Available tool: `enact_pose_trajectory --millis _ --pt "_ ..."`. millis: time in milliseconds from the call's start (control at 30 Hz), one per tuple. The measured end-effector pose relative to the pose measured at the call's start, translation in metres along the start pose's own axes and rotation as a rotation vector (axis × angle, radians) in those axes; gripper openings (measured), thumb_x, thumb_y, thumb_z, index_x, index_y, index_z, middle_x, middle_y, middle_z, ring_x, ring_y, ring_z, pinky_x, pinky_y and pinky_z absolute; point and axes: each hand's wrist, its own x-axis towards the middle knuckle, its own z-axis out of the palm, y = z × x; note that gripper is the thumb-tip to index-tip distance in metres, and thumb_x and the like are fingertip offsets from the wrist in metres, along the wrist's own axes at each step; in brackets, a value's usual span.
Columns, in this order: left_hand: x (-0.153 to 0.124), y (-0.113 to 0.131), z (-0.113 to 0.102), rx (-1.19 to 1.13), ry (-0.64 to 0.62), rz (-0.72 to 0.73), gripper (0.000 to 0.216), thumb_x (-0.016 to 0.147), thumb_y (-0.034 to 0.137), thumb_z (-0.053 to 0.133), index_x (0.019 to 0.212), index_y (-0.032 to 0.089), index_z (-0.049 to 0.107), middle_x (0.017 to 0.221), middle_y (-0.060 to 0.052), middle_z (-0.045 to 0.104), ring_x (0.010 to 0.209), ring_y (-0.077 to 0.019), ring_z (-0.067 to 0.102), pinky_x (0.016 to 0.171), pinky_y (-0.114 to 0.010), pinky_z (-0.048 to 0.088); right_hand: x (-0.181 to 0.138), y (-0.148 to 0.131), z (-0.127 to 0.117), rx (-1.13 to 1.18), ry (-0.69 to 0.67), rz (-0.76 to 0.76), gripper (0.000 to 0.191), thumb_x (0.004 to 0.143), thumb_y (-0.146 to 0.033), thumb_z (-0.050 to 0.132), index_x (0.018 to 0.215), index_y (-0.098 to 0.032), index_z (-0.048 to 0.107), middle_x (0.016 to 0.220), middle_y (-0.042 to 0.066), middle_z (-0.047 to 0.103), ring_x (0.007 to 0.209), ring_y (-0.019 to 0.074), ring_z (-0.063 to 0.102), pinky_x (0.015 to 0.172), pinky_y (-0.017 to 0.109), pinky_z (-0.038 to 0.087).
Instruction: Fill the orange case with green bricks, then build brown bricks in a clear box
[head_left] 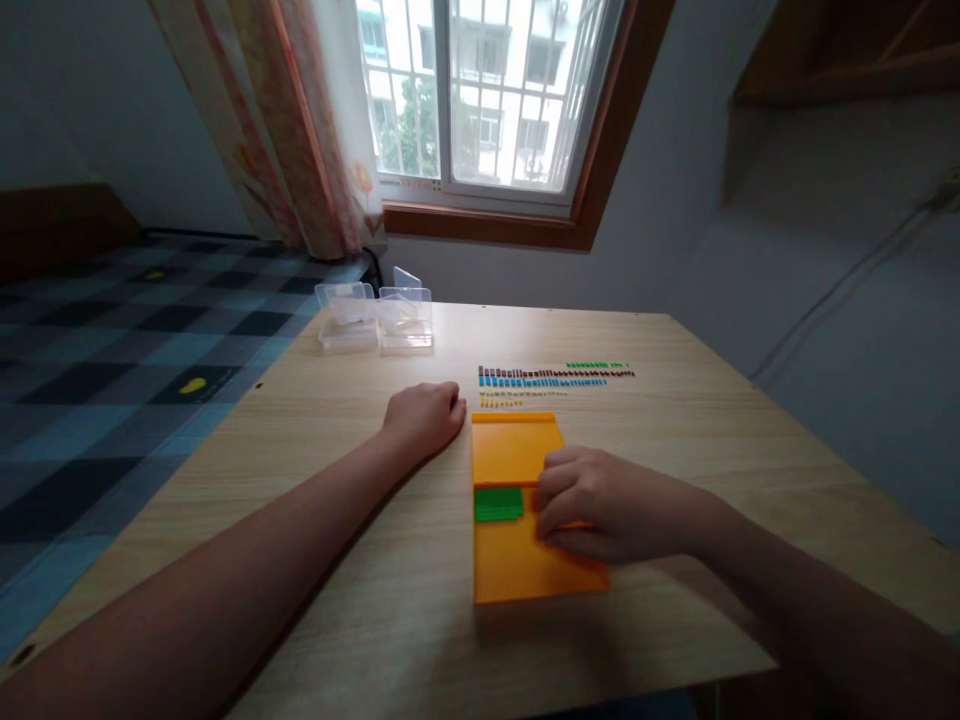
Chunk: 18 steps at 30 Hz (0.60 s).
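An orange tray (pixel 517 575) with a raised ridge across it lies on the wooden table. Thin green strips (pixel 498 503) rest together in its nearer section, against the left wall. My right hand (pixel 589 503) is over the tray's right side, just right of the green strips, with its fingers curled together. Whatever its fingertips may hold is hidden. My left hand (pixel 426 418) rests on the table as a loose fist beside the tray's far left corner, and nothing shows in it.
Beyond the tray, small pieces lie in rows: yellow (pixel 501 403), blue (pixel 540 382), dark brown (pixel 555 373) and green (pixel 596 365). Clear plastic boxes (pixel 405 325) stand at the table's far left. A bed with a checked cover (pixel 187 340) adjoins the table's left side.
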Motion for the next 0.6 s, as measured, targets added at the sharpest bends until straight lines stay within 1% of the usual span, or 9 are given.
enact_pose_trajectory --millis 100,267,467,600 --pt "0.001 0.001 0.001 0.004 0.000 -0.006 0.041 0.095 0.044 0.039 0.099 0.023 0.074 0.101 -0.012 0.078 0.089 -0.0281 0.071 0.071 -0.034 0.047 -0.001 0.003 0.010 -0.069 -0.025 -0.010 0.019 0.099 -0.021 0.059 0.090 -0.019 0.075 0.084 0.005 0.069 0.078 0.0177 0.054 0.073 0.032 0.042" --pt "0.002 0.001 0.001 0.015 -0.003 -0.001 0.041 0.096 0.045 0.039 0.099 0.022 0.073 0.102 -0.012 0.078 0.089 -0.0286 0.071 0.070 -0.034 0.046 -0.007 0.010 0.018 -0.059 0.021 -0.004 0.022 0.100 -0.020 0.056 0.092 -0.020 0.076 0.082 0.005 0.069 0.077 0.0181 0.052 0.071 0.033 0.039" --pt "0.002 0.003 0.000 0.030 -0.014 -0.022 0.043 0.096 0.048 0.039 0.100 0.022 0.073 0.104 -0.012 0.078 0.091 -0.0288 0.071 0.072 -0.034 0.047 -0.015 0.013 0.016 0.014 0.130 -0.022 0.021 0.099 -0.020 0.056 0.096 -0.020 0.076 0.084 0.007 0.071 0.078 0.0188 0.055 0.075 0.035 0.042" --pt "0.001 0.004 -0.001 0.026 -0.017 -0.026 0.042 0.095 0.047 0.040 0.101 0.022 0.074 0.104 -0.011 0.078 0.092 -0.0296 0.070 0.073 -0.035 0.047 -0.019 0.011 0.014 0.024 0.114 -0.015 0.020 0.097 -0.021 0.056 0.094 -0.020 0.076 0.081 0.006 0.068 0.077 0.0194 0.056 0.074 0.035 0.043"
